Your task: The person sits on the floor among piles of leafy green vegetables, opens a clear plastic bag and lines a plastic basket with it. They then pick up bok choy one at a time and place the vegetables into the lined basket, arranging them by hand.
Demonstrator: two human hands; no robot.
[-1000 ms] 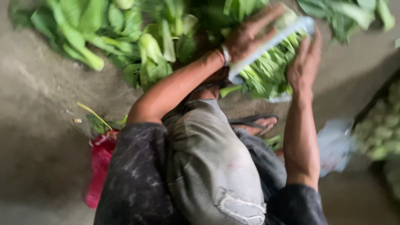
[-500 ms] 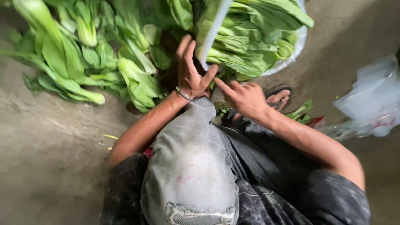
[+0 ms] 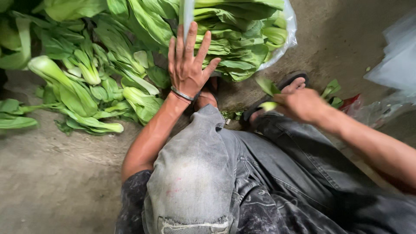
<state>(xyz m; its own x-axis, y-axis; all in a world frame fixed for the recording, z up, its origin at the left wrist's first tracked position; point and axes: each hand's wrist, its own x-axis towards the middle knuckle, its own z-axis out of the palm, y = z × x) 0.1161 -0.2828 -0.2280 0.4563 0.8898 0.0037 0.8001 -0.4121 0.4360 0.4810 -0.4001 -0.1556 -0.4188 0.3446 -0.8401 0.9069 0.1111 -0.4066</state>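
My left hand (image 3: pixel 188 65) is raised with its fingers spread flat against the mouth edge of a clear plastic bag (image 3: pixel 287 32). The bag is stuffed with green bok choy (image 3: pixel 236 41). A bracelet sits on that wrist. My right hand (image 3: pixel 303 104) is low at the right, near my sandalled foot (image 3: pixel 292 82), and is closed around a small green leafy piece (image 3: pixel 268 89). My knees in grey jeans (image 3: pixel 195 173) fill the lower part of the head view.
Loose bok choy (image 3: pixel 86 91) lies heaped on the concrete floor (image 3: pixel 56 186) at the left. Crumpled clear plastic bags (image 3: pixel 394 65) and a red scrap (image 3: pixel 353 102) lie at the right. Small leaf scraps (image 3: pixel 331 89) lie by my foot.
My right hand has left the bag and dropped to the right with a leafy piece in it. My left hand stays at the bag's mouth, its fingers now spread flat.
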